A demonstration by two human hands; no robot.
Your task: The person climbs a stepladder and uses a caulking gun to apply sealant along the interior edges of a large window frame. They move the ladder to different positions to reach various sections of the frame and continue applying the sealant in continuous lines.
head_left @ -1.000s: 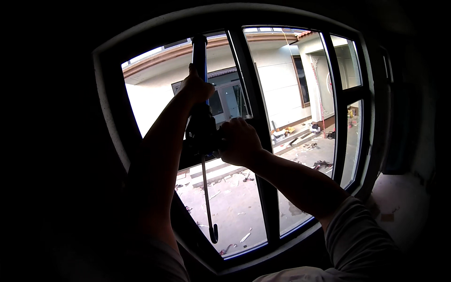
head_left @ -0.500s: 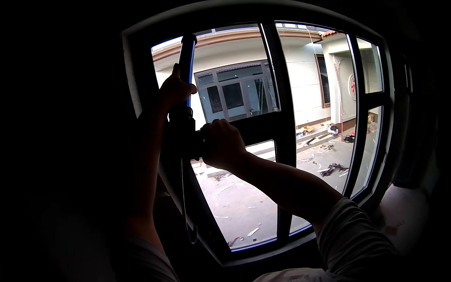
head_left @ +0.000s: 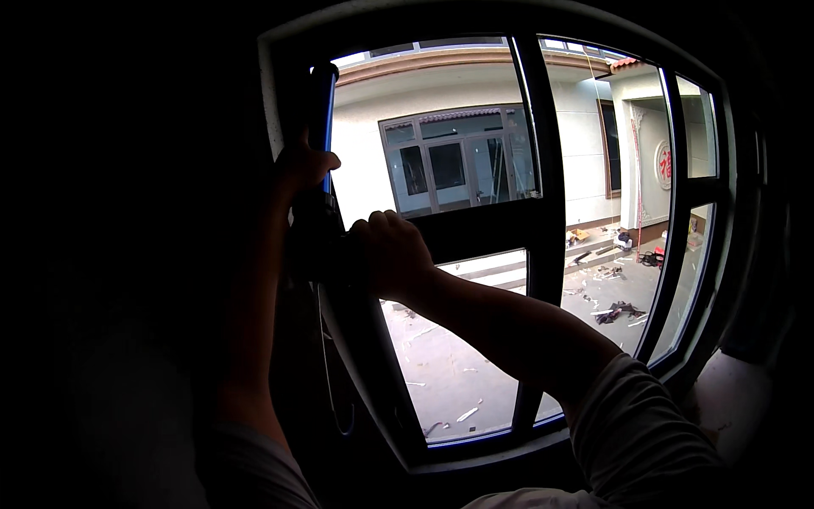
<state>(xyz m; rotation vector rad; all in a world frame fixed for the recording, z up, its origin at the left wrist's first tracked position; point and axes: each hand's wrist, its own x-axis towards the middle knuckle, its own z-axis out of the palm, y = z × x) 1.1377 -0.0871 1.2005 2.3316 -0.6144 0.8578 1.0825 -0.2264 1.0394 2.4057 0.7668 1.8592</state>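
A caulking gun point(head_left: 327, 123) with a blue-edged barrel stands almost upright along the left side of the window frame point(head_left: 547, 237). My left hand point(head_left: 303, 168) is closed around the barrel, its thumb jutting to the right. Lower down, my right hand point(head_left: 388, 254) is wrapped round the dark handle, fingers curled over it. A thin rod point(head_left: 323, 348) hangs below the gun's body and ends in a hook. The top of the barrel overlaps the upper left corner of the window; whether it touches there I cannot tell. Deep shadow hides the gun's body and much of my left hand.
Beyond the glass point(head_left: 458, 339) is a paved yard point(head_left: 458, 382) strewn with scraps. A pale building point(head_left: 356, 127) with grey-framed doors stands across it. A wall with a round red emblem point(head_left: 665, 165) is at the right. Dark wall surrounds the window.
The window has shifted right in the picture while the gun and both hands have moved slightly left. The gun now sits nearer the window's left edge. Both hands keep their grip.
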